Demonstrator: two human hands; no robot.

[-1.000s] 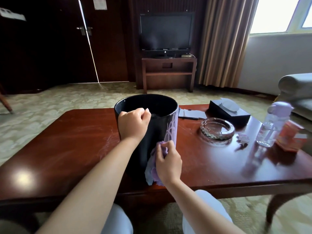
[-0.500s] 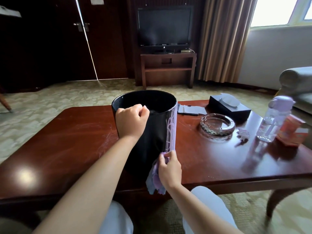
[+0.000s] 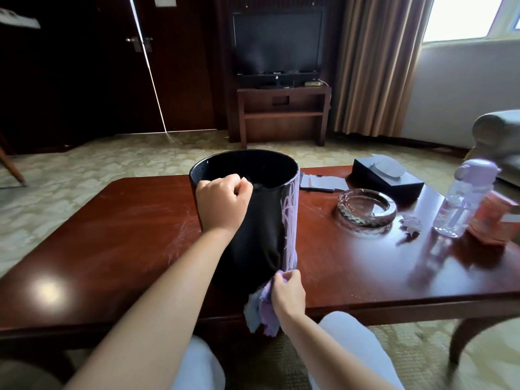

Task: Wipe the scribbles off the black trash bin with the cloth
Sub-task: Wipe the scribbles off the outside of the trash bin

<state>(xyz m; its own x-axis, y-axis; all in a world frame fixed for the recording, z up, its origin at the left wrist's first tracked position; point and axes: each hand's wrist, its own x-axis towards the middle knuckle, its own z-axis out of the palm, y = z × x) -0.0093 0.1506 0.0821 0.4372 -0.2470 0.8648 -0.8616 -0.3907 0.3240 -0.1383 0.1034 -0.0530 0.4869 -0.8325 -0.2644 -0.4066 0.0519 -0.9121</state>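
Right hand [image 3: 288,294] had slid lower down the black trash bin [image 3: 253,243] since a second ago, its grip clenched on the purple cloth [image 3: 260,311] at the base. Left hand [image 3: 222,201] gripped the near rim, fingers curled over it. Bin stood upright on the table [image 3: 112,249], purple scribbles [image 3: 289,220] at its 3 o'clock side. Glass ashtray [image 3: 367,208] and bottle [image 3: 461,204] lay further toward 3 o'clock.

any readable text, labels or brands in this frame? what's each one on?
Nothing is legible.
TV: small mark on the lower bezel, too small to read.
Red box: print blurred.
Door notice: cut off, blank at this size.
Bin: purple scribbles, not text.
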